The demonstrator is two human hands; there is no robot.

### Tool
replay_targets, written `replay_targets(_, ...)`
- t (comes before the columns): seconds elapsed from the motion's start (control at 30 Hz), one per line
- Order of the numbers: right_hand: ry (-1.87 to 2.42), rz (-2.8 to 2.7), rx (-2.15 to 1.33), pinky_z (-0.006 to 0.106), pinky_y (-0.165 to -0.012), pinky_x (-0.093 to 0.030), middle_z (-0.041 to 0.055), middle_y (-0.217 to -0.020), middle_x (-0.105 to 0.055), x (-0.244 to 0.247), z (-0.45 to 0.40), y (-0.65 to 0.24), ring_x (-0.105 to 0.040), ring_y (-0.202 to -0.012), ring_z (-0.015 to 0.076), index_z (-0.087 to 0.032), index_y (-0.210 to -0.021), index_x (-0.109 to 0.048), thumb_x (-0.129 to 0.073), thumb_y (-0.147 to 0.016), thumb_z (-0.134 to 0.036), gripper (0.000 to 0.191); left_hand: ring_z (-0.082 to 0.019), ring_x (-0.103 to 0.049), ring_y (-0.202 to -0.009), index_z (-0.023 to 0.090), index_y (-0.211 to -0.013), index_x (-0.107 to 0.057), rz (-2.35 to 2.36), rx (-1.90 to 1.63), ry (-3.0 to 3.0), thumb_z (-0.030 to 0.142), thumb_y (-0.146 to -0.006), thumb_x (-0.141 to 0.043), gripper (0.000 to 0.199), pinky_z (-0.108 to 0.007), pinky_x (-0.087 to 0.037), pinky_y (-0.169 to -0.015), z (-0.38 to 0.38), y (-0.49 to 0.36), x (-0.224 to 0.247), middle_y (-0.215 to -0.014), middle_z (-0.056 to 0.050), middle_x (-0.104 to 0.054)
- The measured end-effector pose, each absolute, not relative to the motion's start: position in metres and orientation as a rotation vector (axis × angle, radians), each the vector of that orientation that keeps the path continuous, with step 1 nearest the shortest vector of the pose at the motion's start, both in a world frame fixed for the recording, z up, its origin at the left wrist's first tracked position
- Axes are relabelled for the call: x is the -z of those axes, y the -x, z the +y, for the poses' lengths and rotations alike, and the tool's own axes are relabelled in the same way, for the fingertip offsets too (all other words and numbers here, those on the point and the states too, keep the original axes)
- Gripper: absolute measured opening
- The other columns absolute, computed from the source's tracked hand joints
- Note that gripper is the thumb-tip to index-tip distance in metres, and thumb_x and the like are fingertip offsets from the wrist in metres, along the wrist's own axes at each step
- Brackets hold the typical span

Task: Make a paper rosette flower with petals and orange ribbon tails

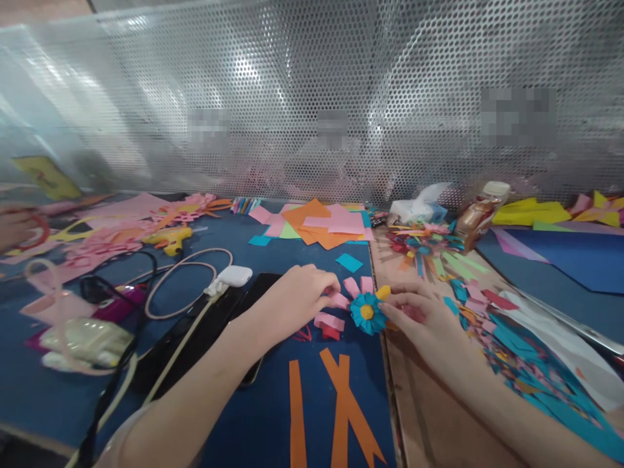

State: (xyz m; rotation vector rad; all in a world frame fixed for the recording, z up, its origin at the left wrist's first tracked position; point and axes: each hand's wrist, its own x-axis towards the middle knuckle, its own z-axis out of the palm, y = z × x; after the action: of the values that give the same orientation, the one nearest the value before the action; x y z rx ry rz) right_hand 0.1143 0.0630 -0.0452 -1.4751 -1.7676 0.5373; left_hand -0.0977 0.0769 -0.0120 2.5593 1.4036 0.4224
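A blue paper flower (368, 313) with a yellow centre and pink and yellow outer loops is held up between my two hands. My left hand (316, 289) pinches a pink loop at the flower's left side. On the right, my right hand (414, 305) has its fingertips closed at the yellow petal (383, 292). Below the flower, a pink paper loop (329, 321) and a small red piece lie on the blue table (273, 416). Orange paper strips (340, 409) lie nearer to me, some of them crossed.
At left are cables, a black phone (263, 286), a yellow glue gun (169, 240) and pink scraps. Coloured sheets (312, 224) lie ahead, before a perforated metal panel. At right are a bottle (480, 211), paper scraps and scissors (570, 318). Another person's hand (14, 227) is at far left.
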Motion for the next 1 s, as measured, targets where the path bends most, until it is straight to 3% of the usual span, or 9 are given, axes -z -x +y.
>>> replay_targets(0.23, 1.459, -1.770, -0.611, 0.037, -0.077, -0.043, 0.0054, -0.097, -0.056, 0.055, 0.064, -0.113, -0.050, -0.093, 0.0235, -0.023, -0.063, -0.064, -0.054, -0.072, -0.043, 0.024, -0.018, -0.055, -0.081, 0.020, -0.086, -0.062, 1.411, -0.388, -2.590, 0.023, -0.083, -0.051, 0.012, -0.027, -0.039, -0.071, 0.076, 0.097, 0.013, -0.081, -0.001, -0.064)
replay_targets(0.53, 1.586, -1.850, -0.402, 0.040, -0.078, -0.039, 0.0040, -0.091, -0.059, 0.059, 0.066, -0.109, -0.046, -0.092, 0.0265, -0.024, -0.059, -0.063, -0.055, -0.073, -0.036, 0.021, -0.019, -0.056, -0.081, 0.021, -0.086, -0.062, 1.433, -0.348, -2.549, 0.024, -0.082, -0.052, 0.011, -0.028, -0.038, -0.071, 0.077, 0.095, 0.015, -0.083, 0.000, -0.064)
replay_targets(1.0, 1.553, -1.843, -0.239, 0.044, -0.081, -0.033, 0.0038, -0.086, -0.060, 0.065, 0.066, -0.105, -0.047, -0.089, 0.0271, -0.023, -0.054, -0.058, -0.056, -0.072, -0.040, 0.025, -0.019, -0.057, -0.088, 0.023, -0.093, -0.062, 1.376, -0.352, -2.526, 0.026, -0.084, -0.048, 0.017, -0.029, -0.039, -0.078, 0.078, 0.097, 0.018, -0.094, 0.000, -0.066)
